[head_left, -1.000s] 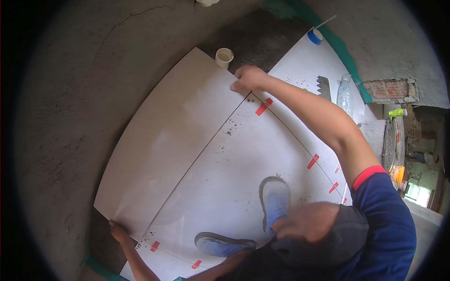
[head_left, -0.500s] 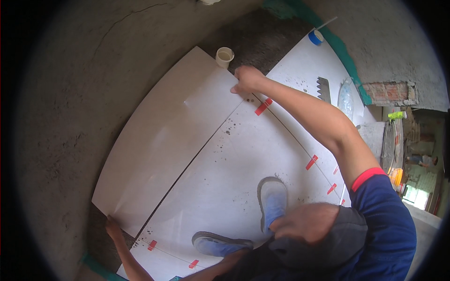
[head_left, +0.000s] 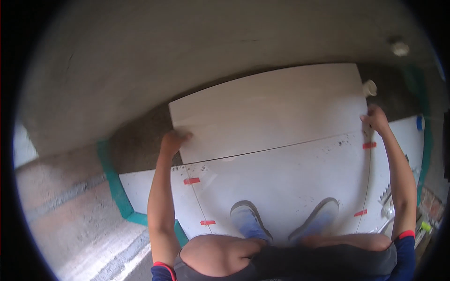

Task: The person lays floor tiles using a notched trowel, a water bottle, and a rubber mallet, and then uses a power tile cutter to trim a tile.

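A large pale tile (head_left: 272, 103) lies along the foot of the grey wall, beside laid white tiles (head_left: 276, 182) with red clips (head_left: 191, 181) across their seams. My left hand (head_left: 180, 138), slightly blurred, grips the left edge of the pale tile. My right hand (head_left: 375, 116) grips its right edge, just below a white plastic cup (head_left: 369, 88). Both sets of fingers are bent round the edges, partly hidden. My two shoes (head_left: 248, 220) stand on the laid tiles below.
Dark screed (head_left: 140, 140) shows beside the tile. Green coating (head_left: 117, 192) runs along the floor's borders. At the right lie a blue tape roll (head_left: 419, 122), a notched trowel (head_left: 386, 196) and a bright yellow-green object (head_left: 425, 227). The wall (head_left: 225, 42) rises beyond.
My head has turned, so the tile now runs crosswise and my left forearm shows fully. Both hands remain on the tile's edges.
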